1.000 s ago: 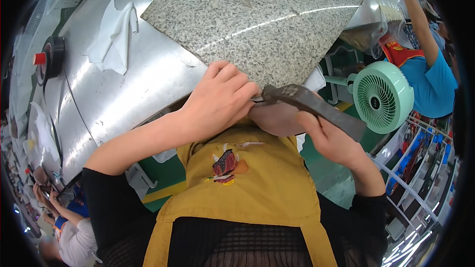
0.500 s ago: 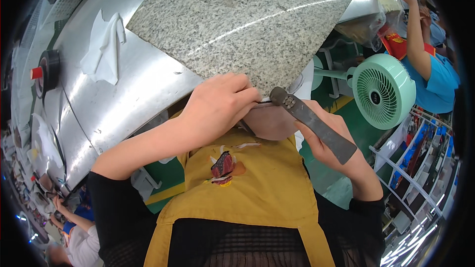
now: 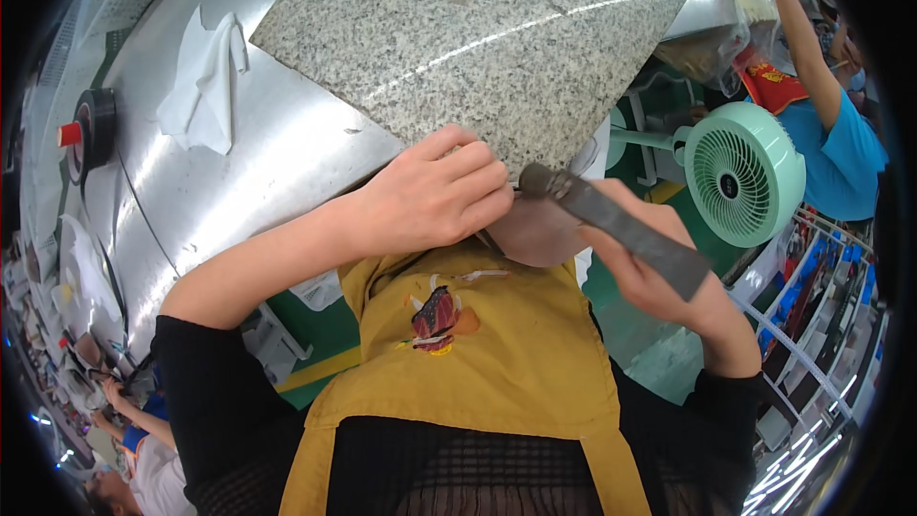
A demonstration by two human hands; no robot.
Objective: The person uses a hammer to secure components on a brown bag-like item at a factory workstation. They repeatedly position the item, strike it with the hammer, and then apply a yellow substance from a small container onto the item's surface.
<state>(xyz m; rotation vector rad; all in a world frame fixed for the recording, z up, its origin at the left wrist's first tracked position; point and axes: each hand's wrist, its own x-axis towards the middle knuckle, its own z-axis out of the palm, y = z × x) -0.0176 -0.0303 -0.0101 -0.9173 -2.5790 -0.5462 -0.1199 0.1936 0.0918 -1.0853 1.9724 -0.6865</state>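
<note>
My left hand point(image 3: 444, 191) is closed at the near corner of a speckled granite slab point(image 3: 478, 48), its fingers curled at the edge of a mauve, leather-like piece point(image 3: 538, 235). That piece hangs from the slab's edge over my apron, and part of it is hidden by my hands. My right hand point(image 3: 635, 285) grips a hammer point(image 3: 630, 232) with a dark metal head, round at one end and broad and flat at the other. The round end is close to the slab's corner, just right of my left fingers. Its handle is hidden in my grip.
A metal tabletop point(image 3: 287, 143) lies left of the slab, with a white cloth point(image 3: 205, 86) and a black roll with a red core point(image 3: 94, 132) on it. To the right stands a green fan point(image 3: 745, 175). Beyond it works a person in a blue shirt point(image 3: 855, 153).
My left hand has shifted slightly right and its fingers have curled more. The hammer and my right hand have moved a little to the right, slightly blurred. The other person's arm has moved up.
</note>
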